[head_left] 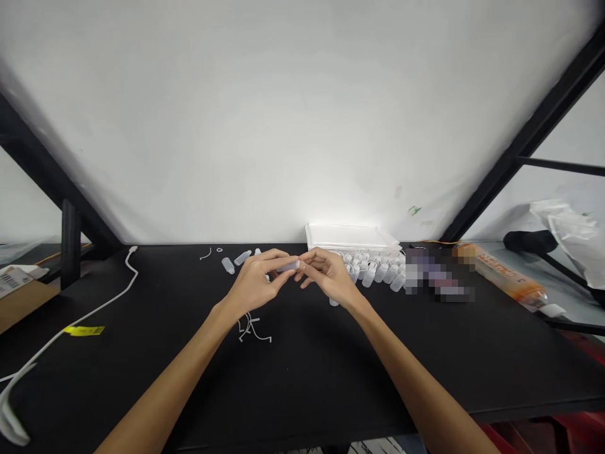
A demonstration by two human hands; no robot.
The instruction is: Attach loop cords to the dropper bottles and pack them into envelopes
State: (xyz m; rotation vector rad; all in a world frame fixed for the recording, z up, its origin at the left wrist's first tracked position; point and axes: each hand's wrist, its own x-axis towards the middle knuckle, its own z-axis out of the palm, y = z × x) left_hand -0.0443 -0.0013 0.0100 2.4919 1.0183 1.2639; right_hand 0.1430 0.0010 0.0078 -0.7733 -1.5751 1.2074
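Black tabletop (302, 384) meets white wall (227, 120); left hand (256, 277) grips bottle (287, 267), right hand (331, 272) pinches its tip.

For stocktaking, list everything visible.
Small cylindrical plastic bottle: one, translucent, centre
Similar bottles: many, translucent, mostly right
Thin bent tubes: several, white, left
Flat rectangular container: one, white, behind bottles
Long cable: one, white, left
Flat tag: one, yellow, left
Cardboard box: one, brown, left
Pixelated item: unclear, right
Plastic packet: one, orange, right
Plastic bag: one, white, right
Rounded object: one, black, right
Tabletop: one, black, beneath
Wall: one, white, behind
Straight bars: several, black, sides
Left hand: one, gripping bottle
Right hand: one, at its end
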